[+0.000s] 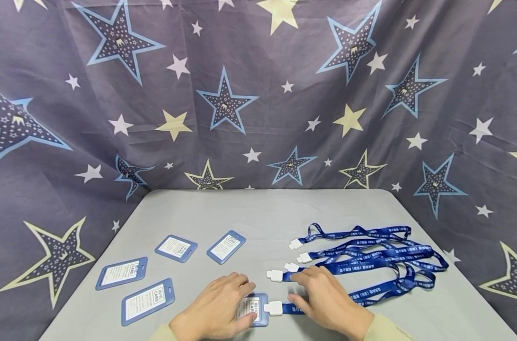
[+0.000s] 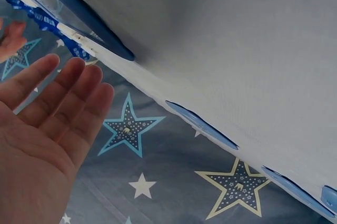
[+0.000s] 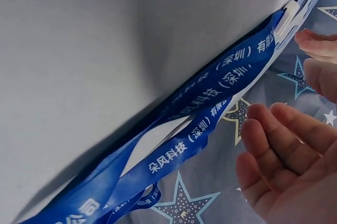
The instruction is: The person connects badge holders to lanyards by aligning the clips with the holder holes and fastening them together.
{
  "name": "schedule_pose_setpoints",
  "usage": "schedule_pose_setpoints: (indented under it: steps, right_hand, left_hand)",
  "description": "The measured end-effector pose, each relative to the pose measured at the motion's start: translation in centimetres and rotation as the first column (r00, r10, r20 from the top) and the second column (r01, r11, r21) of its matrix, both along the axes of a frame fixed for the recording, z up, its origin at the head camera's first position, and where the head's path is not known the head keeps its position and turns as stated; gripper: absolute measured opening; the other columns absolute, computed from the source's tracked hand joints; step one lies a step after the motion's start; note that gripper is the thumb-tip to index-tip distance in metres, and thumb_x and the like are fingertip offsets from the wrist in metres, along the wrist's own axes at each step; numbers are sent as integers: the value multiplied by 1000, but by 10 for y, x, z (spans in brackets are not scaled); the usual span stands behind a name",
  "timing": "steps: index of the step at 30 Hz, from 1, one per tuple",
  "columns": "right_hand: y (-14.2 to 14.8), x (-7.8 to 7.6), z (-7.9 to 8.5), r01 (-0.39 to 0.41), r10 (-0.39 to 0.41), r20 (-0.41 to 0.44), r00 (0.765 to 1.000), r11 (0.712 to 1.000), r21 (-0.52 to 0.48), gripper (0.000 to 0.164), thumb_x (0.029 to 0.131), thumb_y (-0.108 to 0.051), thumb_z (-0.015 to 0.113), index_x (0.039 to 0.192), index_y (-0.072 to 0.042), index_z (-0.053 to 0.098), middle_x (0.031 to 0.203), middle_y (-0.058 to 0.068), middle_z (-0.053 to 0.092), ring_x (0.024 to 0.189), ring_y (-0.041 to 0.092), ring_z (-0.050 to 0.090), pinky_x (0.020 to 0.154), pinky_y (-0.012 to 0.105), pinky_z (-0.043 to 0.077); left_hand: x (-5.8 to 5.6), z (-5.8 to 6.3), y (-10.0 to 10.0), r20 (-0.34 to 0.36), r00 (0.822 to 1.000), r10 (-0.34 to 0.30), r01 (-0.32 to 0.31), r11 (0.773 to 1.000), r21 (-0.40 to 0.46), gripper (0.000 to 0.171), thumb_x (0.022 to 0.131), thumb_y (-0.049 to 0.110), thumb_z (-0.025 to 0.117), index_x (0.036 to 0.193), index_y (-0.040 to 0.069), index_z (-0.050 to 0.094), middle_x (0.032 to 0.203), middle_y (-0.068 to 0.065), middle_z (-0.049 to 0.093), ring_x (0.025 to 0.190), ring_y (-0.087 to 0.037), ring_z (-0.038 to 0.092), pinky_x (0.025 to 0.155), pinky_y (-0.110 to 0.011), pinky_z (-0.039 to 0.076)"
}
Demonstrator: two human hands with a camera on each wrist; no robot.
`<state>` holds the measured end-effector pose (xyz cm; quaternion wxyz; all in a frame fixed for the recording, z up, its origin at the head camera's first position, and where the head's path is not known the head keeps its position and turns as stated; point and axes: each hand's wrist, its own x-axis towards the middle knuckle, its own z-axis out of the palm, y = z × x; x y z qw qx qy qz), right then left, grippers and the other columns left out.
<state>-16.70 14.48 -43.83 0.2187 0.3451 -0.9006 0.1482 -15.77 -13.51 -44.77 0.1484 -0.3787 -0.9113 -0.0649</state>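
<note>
A blue ID card holder (image 1: 261, 305) lies at the front middle of the table, partly hidden by my left hand (image 1: 216, 305). The white clip (image 1: 276, 308) of a blue lanyard (image 1: 293, 309) meets the holder's slotted right end. In the left wrist view my left fingers (image 2: 68, 97) are extended beside the holder (image 2: 95, 16), gripping nothing. My right hand (image 1: 328, 300) is over the front lanyard, just right of the clip. Loosely bent right fingers (image 3: 268, 145) show in the right wrist view, with the printed lanyard strap (image 3: 184, 145) beside them.
Several other blue card holders lie on the left, among them one at the front (image 1: 147, 301) and one near the middle (image 1: 226, 246). More lanyards (image 1: 373, 258) with white clips stretch across the right side of the grey table (image 1: 262, 208). A star-patterned curtain (image 1: 258, 94) hangs behind.
</note>
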Motion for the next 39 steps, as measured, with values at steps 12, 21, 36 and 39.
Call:
schedule_pose_setpoints:
  steps: [12, 21, 36, 39]
  right_hand:
    - [-7, -8, 3, 61, -62, 30, 998, 997, 40, 39, 79, -39, 73, 106, -12, 70, 99, 1, 69, 95, 18, 61, 89, 40, 48]
    - [-13, -14, 6, 72, -74, 28, 997, 996, 56, 38, 80, -39, 73, 106, -12, 70, 98, -1, 67, 93, 16, 59, 84, 37, 48]
    - [-21, -21, 7, 129, -138, 97, 986, 987, 100, 45, 79, -43, 73, 111, -10, 68, 102, 1, 66, 96, 20, 58, 91, 42, 46]
    - [-21, -23, 7, 137, -148, 101, 984, 985, 109, 46, 79, -42, 74, 110, -9, 69, 101, 1, 66, 92, 18, 56, 88, 40, 46]
  left_hand:
    - [1, 1, 0, 24, 999, 25, -25, 999, -27, 57, 87, 57, 51, 122, 13, 62, 115, -2, 60, 110, -21, 57, 93, -43, 47]
    - [1, 2, 1, 17, 1000, 27, -27, 1000, -15, 57, 86, 56, 54, 121, 13, 63, 114, -1, 61, 106, -19, 57, 90, -42, 49]
    - [2, 3, 0, 27, 999, 44, -44, 999, -21, 57, 86, 56, 55, 122, 13, 63, 117, -3, 61, 111, -22, 57, 94, -43, 47]
    - [2, 4, 0, 21, 999, 41, -41, 999, -21, 57, 86, 55, 55, 122, 13, 63, 116, -3, 61, 110, -21, 57, 93, -43, 47]
